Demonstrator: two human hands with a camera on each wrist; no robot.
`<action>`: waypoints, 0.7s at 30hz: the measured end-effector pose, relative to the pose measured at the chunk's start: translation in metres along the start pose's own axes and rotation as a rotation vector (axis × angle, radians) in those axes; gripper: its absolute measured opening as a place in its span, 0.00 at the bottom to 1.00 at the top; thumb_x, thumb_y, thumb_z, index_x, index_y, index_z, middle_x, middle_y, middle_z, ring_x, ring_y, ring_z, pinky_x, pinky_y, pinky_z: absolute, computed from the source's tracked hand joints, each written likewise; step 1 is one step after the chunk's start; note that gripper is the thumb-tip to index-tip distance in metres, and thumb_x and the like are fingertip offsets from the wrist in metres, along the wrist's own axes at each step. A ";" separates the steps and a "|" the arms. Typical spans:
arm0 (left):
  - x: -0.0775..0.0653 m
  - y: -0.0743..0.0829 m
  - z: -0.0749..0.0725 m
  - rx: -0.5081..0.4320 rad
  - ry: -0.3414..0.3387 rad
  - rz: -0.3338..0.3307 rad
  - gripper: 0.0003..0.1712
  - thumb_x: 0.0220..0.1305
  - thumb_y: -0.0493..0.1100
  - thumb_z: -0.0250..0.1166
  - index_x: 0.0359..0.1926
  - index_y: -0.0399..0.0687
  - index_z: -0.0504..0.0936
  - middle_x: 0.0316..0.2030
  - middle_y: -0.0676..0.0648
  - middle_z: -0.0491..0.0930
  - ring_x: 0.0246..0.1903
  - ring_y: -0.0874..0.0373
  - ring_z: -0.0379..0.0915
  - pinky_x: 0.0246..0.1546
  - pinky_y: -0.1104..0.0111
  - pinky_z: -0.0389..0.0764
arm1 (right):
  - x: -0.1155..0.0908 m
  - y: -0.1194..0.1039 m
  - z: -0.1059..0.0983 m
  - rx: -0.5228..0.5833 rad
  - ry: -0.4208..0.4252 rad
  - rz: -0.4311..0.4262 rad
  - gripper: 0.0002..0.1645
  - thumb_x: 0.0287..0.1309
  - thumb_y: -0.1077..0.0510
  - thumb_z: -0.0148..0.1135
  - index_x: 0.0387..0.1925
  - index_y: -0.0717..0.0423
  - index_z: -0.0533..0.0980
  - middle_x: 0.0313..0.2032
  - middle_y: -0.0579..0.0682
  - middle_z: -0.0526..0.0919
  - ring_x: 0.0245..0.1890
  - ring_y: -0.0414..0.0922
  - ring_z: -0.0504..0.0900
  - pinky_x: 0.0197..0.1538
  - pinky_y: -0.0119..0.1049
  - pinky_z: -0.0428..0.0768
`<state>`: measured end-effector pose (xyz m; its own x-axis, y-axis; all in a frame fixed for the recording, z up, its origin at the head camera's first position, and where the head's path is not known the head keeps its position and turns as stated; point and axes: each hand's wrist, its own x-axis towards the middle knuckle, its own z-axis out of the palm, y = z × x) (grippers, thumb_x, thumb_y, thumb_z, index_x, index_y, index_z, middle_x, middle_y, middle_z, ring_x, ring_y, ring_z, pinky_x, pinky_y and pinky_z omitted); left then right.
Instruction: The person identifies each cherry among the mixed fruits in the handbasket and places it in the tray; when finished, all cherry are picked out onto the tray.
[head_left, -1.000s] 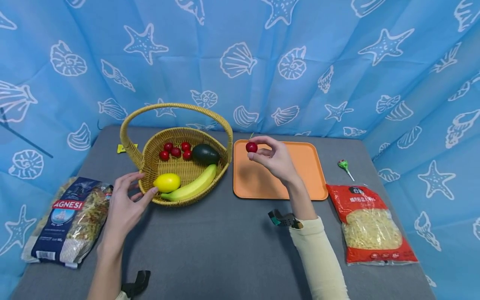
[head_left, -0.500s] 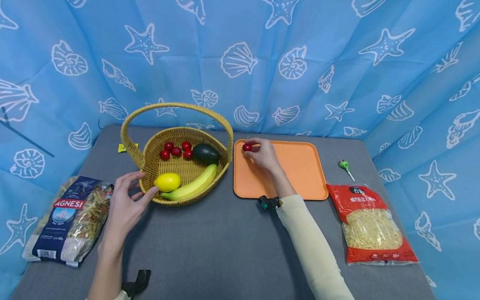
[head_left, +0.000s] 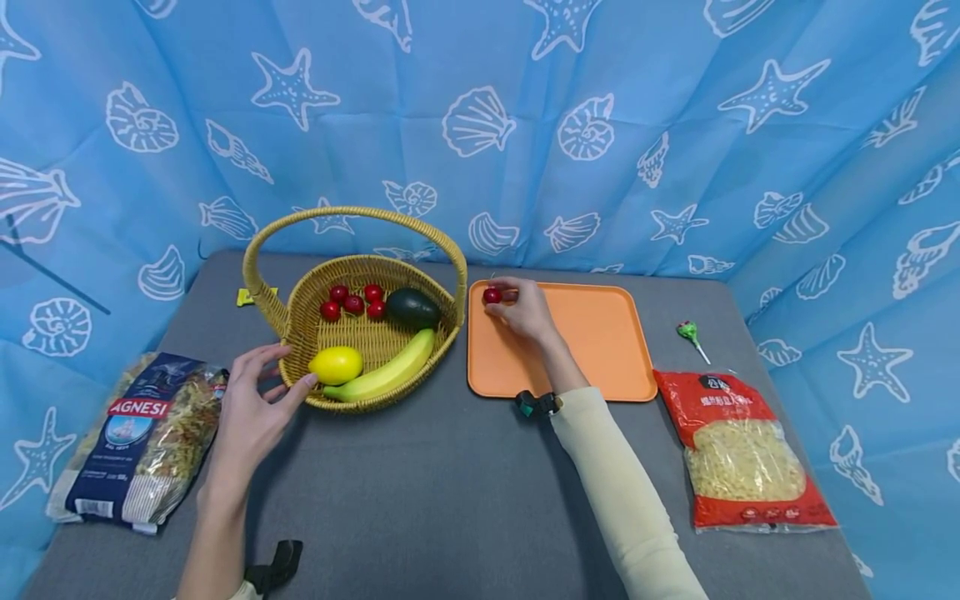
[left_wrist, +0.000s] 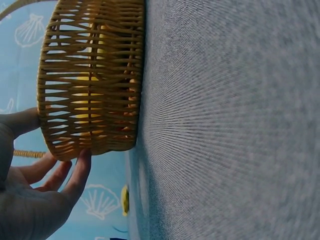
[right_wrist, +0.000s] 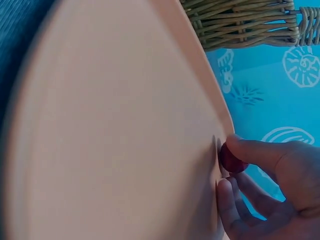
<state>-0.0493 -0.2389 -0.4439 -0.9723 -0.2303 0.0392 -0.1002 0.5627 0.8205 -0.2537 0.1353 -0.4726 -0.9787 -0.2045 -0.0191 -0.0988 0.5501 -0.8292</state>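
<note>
My right hand (head_left: 525,310) pinches a dark red cherry (head_left: 492,295) between thumb and fingertips, low over the far left corner of the orange tray (head_left: 592,350). In the right wrist view the cherry (right_wrist: 232,159) sits close to the tray's surface; whether it touches is hard to tell. My left hand (head_left: 258,392) holds the near left side of the wicker basket (head_left: 360,407), thumb and fingers spread around its rim. Inside the basket lie several red cherries (head_left: 354,304), a dark green avocado (head_left: 412,309), a yellow lemon (head_left: 336,365) and a banana (head_left: 386,370).
A bag of AGNESI pasta (head_left: 138,442) lies at the left, and a red bag of pale pasta (head_left: 742,450) at the right. Behind that bag is a green-wrapped lollipop (head_left: 687,332). A small yellow packet (head_left: 246,297) lies left of the basket. A blue curtain (head_left: 480,200) hangs behind.
My right hand has moved left and down with the cherry, to the tray's far left corner, and barely moved in the last half second. The left hand stays at the basket.
</note>
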 end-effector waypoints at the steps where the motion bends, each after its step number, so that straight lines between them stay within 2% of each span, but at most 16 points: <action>1: 0.000 -0.001 0.000 -0.007 -0.001 0.002 0.36 0.75 0.52 0.71 0.76 0.40 0.74 0.76 0.33 0.64 0.67 0.35 0.68 0.54 0.83 0.81 | 0.000 -0.001 0.000 0.007 -0.001 -0.002 0.27 0.66 0.67 0.73 0.66 0.63 0.82 0.60 0.64 0.87 0.59 0.60 0.88 0.53 0.45 0.90; 3: 0.000 -0.002 0.001 -0.022 -0.001 0.007 0.36 0.75 0.51 0.71 0.75 0.39 0.74 0.76 0.32 0.63 0.67 0.34 0.68 0.49 0.94 0.71 | -0.001 -0.001 -0.001 0.020 -0.001 -0.002 0.28 0.66 0.68 0.74 0.66 0.63 0.81 0.61 0.65 0.87 0.61 0.60 0.88 0.59 0.51 0.90; 4: 0.000 -0.002 0.001 -0.031 -0.003 0.009 0.36 0.75 0.51 0.71 0.76 0.39 0.73 0.76 0.32 0.63 0.67 0.34 0.68 0.48 0.96 0.69 | -0.002 -0.001 -0.001 0.032 0.000 -0.001 0.28 0.66 0.68 0.74 0.66 0.63 0.81 0.61 0.65 0.87 0.61 0.61 0.87 0.61 0.53 0.90; 9: 0.000 -0.003 0.001 -0.043 -0.006 0.012 0.36 0.75 0.51 0.71 0.76 0.39 0.73 0.76 0.31 0.63 0.67 0.33 0.68 0.47 0.97 0.67 | -0.006 -0.003 -0.007 0.090 0.020 -0.016 0.28 0.65 0.67 0.75 0.66 0.63 0.81 0.62 0.64 0.86 0.63 0.62 0.86 0.65 0.57 0.87; 14: 0.000 -0.003 0.001 -0.046 -0.005 0.011 0.37 0.75 0.51 0.71 0.76 0.39 0.73 0.76 0.31 0.63 0.67 0.33 0.68 0.47 0.98 0.67 | -0.017 -0.014 -0.015 0.128 0.043 -0.055 0.25 0.68 0.64 0.74 0.65 0.58 0.83 0.65 0.62 0.85 0.64 0.64 0.85 0.68 0.59 0.85; 18: 0.000 -0.003 0.001 -0.049 -0.006 0.011 0.37 0.75 0.51 0.72 0.76 0.39 0.73 0.76 0.31 0.63 0.67 0.32 0.68 0.46 0.97 0.67 | -0.031 -0.027 -0.020 0.170 0.062 -0.115 0.22 0.68 0.62 0.74 0.62 0.57 0.84 0.63 0.64 0.85 0.63 0.64 0.84 0.65 0.60 0.87; 21: 0.000 -0.003 0.001 -0.048 -0.002 0.005 0.37 0.75 0.51 0.71 0.76 0.40 0.73 0.76 0.31 0.63 0.67 0.33 0.68 0.47 0.97 0.67 | -0.045 -0.040 -0.025 0.214 0.076 -0.160 0.21 0.68 0.61 0.75 0.61 0.57 0.84 0.61 0.66 0.86 0.60 0.62 0.86 0.61 0.54 0.90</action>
<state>-0.0491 -0.2394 -0.4469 -0.9732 -0.2260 0.0420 -0.0854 0.5251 0.8467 -0.2103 0.1421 -0.4246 -0.9652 -0.2091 0.1573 -0.2210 0.3300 -0.9177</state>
